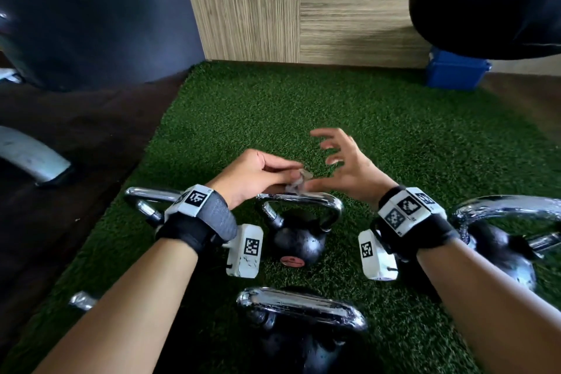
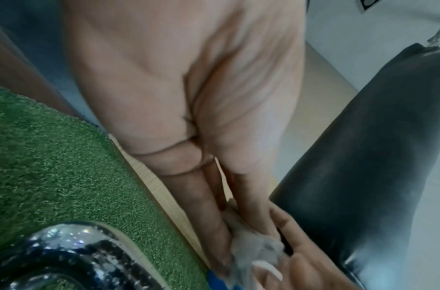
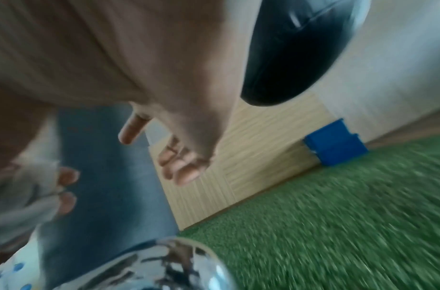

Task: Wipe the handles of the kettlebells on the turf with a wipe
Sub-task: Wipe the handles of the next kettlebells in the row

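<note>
Several black kettlebells with chrome handles stand on the green turf (image 1: 379,130). Over the handle (image 1: 303,198) of the middle kettlebell (image 1: 299,241), my left hand (image 1: 291,174) pinches a small crumpled grey-white wipe (image 1: 299,181). My right hand (image 1: 329,161) hovers just right of it with its fingers spread and loosely bent, the thumb close to the wipe. In the left wrist view the wipe (image 2: 258,249) sits between my left fingertips (image 2: 221,231). The right wrist view shows the wipe (image 3: 22,200), blurred, at the left edge.
Other kettlebells stand at the left (image 1: 148,195), at the right (image 1: 501,222) and close in front (image 1: 303,310). A black punching bag (image 1: 485,0) hangs at the upper right above a blue box (image 1: 455,70). A wood-panel wall (image 1: 303,9) bounds the turf; dark floor lies to the left.
</note>
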Action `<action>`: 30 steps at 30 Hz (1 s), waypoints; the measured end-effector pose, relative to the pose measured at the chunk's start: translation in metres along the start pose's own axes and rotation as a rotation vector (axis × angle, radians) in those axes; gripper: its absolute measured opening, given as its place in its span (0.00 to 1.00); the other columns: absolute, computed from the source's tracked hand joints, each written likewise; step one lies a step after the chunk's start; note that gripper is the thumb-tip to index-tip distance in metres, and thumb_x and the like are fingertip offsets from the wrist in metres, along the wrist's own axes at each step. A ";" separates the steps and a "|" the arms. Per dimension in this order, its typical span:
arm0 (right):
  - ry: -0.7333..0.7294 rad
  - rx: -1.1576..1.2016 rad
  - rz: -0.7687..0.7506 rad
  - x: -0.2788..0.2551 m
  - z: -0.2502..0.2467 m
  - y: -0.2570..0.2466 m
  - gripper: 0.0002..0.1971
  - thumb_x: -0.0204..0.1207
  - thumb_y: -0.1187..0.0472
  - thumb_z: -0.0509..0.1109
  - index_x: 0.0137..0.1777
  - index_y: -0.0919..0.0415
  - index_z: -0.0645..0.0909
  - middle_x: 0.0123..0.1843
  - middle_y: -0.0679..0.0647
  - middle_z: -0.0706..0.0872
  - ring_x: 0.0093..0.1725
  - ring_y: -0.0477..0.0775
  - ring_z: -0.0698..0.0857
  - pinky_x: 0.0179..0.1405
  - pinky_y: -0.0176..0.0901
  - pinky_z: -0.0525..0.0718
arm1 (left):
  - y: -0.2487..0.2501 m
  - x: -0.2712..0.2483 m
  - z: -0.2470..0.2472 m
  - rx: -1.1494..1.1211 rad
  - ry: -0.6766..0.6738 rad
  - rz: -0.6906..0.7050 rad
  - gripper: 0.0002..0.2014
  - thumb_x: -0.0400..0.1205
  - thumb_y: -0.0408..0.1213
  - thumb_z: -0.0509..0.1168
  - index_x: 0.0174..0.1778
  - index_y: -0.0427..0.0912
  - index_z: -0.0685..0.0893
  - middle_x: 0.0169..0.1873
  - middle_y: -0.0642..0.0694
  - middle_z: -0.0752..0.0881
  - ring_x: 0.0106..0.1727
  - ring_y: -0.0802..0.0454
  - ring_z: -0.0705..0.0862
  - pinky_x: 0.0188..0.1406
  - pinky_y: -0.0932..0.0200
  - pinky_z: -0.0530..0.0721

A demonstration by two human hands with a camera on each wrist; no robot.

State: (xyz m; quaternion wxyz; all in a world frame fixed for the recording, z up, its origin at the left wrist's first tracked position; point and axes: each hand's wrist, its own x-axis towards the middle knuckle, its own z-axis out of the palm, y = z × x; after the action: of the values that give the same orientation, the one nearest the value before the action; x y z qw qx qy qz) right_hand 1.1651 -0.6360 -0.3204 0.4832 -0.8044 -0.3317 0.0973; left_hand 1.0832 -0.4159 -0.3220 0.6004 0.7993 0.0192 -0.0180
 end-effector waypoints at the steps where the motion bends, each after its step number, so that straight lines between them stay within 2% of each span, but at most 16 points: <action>1: 0.007 0.144 0.058 -0.004 -0.002 0.011 0.42 0.59 0.53 0.88 0.71 0.38 0.72 0.70 0.53 0.73 0.62 0.51 0.78 0.53 0.51 0.83 | -0.002 -0.001 -0.002 0.114 0.053 0.043 0.19 0.69 0.56 0.81 0.56 0.62 0.93 0.54 0.60 0.93 0.60 0.64 0.90 0.66 0.63 0.82; 3: 0.064 0.319 0.217 -0.011 -0.003 0.040 0.36 0.63 0.68 0.79 0.69 0.43 0.73 0.72 0.58 0.74 0.60 0.54 0.79 0.49 0.54 0.83 | -0.008 -0.004 -0.002 0.307 0.129 0.152 0.13 0.75 0.54 0.79 0.55 0.65 0.92 0.52 0.68 0.91 0.60 0.71 0.88 0.63 0.72 0.81; 5: -0.078 0.198 0.377 -0.019 0.002 0.071 0.37 0.65 0.78 0.75 0.68 0.45 0.70 0.69 0.58 0.79 0.56 0.55 0.84 0.43 0.51 0.85 | -0.012 -0.006 0.002 0.405 0.149 0.202 0.13 0.76 0.53 0.79 0.56 0.62 0.93 0.52 0.68 0.91 0.58 0.69 0.89 0.63 0.69 0.84; 7: -0.328 0.021 0.429 -0.031 0.016 0.100 0.36 0.63 0.73 0.83 0.68 0.49 0.74 0.63 0.52 0.87 0.47 0.46 0.86 0.40 0.41 0.82 | -0.016 -0.008 0.013 0.490 0.138 0.232 0.15 0.75 0.54 0.79 0.58 0.59 0.93 0.55 0.65 0.91 0.57 0.73 0.88 0.62 0.73 0.82; 8: -0.368 -0.008 0.436 -0.035 0.027 0.110 0.35 0.62 0.67 0.87 0.67 0.50 0.78 0.62 0.50 0.89 0.45 0.42 0.86 0.40 0.39 0.80 | -0.017 -0.008 0.018 0.534 0.123 0.259 0.16 0.76 0.52 0.79 0.59 0.56 0.92 0.57 0.62 0.91 0.57 0.77 0.86 0.61 0.79 0.79; 10: -0.251 0.038 0.433 -0.041 0.050 0.123 0.32 0.59 0.59 0.90 0.65 0.53 0.84 0.61 0.51 0.91 0.48 0.44 0.87 0.50 0.45 0.85 | -0.022 -0.007 0.027 0.631 0.118 0.342 0.16 0.78 0.48 0.78 0.61 0.49 0.92 0.59 0.58 0.91 0.58 0.78 0.84 0.61 0.84 0.75; 11: -0.149 0.057 0.431 -0.042 0.059 0.126 0.32 0.59 0.56 0.90 0.64 0.54 0.86 0.59 0.52 0.91 0.51 0.47 0.88 0.56 0.49 0.86 | -0.023 -0.007 0.029 0.666 0.140 0.384 0.16 0.79 0.46 0.78 0.61 0.47 0.92 0.59 0.55 0.91 0.60 0.75 0.84 0.62 0.83 0.75; 12: -0.060 0.039 0.441 -0.042 0.065 0.127 0.31 0.58 0.52 0.90 0.63 0.53 0.87 0.58 0.50 0.91 0.54 0.49 0.88 0.58 0.48 0.86 | -0.025 -0.007 0.028 0.681 0.171 0.408 0.15 0.79 0.44 0.77 0.61 0.46 0.92 0.59 0.54 0.91 0.60 0.73 0.85 0.63 0.81 0.76; 13: 0.004 -0.016 0.450 -0.044 0.069 0.127 0.31 0.58 0.47 0.90 0.62 0.50 0.87 0.56 0.46 0.90 0.55 0.49 0.86 0.55 0.43 0.84 | -0.026 -0.008 0.025 0.681 0.198 0.406 0.14 0.80 0.44 0.77 0.61 0.46 0.92 0.59 0.53 0.92 0.59 0.72 0.85 0.64 0.79 0.78; 15: 0.057 -0.098 0.426 -0.048 0.072 0.127 0.30 0.58 0.41 0.88 0.61 0.45 0.87 0.52 0.41 0.87 0.54 0.46 0.85 0.44 0.36 0.78 | -0.029 -0.011 0.015 0.665 0.253 0.370 0.12 0.81 0.44 0.76 0.59 0.47 0.93 0.58 0.54 0.92 0.54 0.80 0.84 0.61 0.81 0.78; 17: 0.073 -0.096 0.394 -0.051 0.073 0.128 0.31 0.60 0.39 0.86 0.64 0.45 0.88 0.52 0.42 0.89 0.52 0.45 0.86 0.39 0.29 0.75 | -0.035 -0.017 0.008 0.644 0.299 0.372 0.12 0.80 0.43 0.77 0.59 0.48 0.93 0.58 0.55 0.92 0.50 0.86 0.82 0.58 0.84 0.76; 21: 0.107 -0.143 0.417 -0.053 0.073 0.128 0.27 0.62 0.39 0.85 0.61 0.46 0.90 0.48 0.45 0.91 0.42 0.45 0.87 0.31 0.28 0.74 | -0.039 -0.025 0.016 0.771 0.274 0.469 0.13 0.80 0.41 0.77 0.62 0.49 0.92 0.60 0.53 0.92 0.57 0.63 0.88 0.62 0.66 0.85; 23: 0.108 -0.115 0.418 -0.054 0.074 0.128 0.25 0.62 0.38 0.84 0.59 0.46 0.90 0.42 0.43 0.91 0.37 0.48 0.89 0.25 0.30 0.76 | -0.042 -0.027 0.013 0.775 0.274 0.464 0.14 0.81 0.40 0.76 0.63 0.49 0.91 0.61 0.53 0.91 0.58 0.64 0.87 0.62 0.67 0.85; 25: 0.127 -0.092 0.414 -0.054 0.075 0.129 0.24 0.61 0.38 0.85 0.56 0.45 0.92 0.39 0.41 0.90 0.35 0.44 0.88 0.22 0.26 0.75 | -0.050 -0.029 0.005 0.707 0.348 0.423 0.15 0.80 0.40 0.76 0.63 0.47 0.91 0.61 0.54 0.91 0.57 0.73 0.85 0.63 0.72 0.82; 27: 0.129 -0.088 0.432 -0.054 0.076 0.131 0.25 0.62 0.39 0.85 0.58 0.46 0.91 0.47 0.46 0.92 0.39 0.42 0.87 0.28 0.27 0.75 | -0.060 -0.034 -0.002 0.581 0.453 0.326 0.14 0.80 0.41 0.78 0.61 0.46 0.92 0.58 0.55 0.91 0.54 0.80 0.84 0.61 0.78 0.81; 30: 0.121 -0.079 0.434 -0.055 0.077 0.131 0.28 0.63 0.40 0.85 0.61 0.50 0.90 0.56 0.50 0.91 0.50 0.47 0.88 0.42 0.35 0.79 | -0.069 -0.038 -0.005 0.424 0.500 0.225 0.13 0.80 0.38 0.78 0.60 0.42 0.93 0.56 0.53 0.92 0.55 0.75 0.87 0.60 0.73 0.85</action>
State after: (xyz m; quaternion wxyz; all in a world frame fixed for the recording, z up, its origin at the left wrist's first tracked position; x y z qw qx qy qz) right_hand 1.1438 -0.6570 -0.4791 0.4381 -0.8795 -0.1248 0.1376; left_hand 1.0416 -0.3926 -0.3847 0.3961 0.8830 0.0733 0.2411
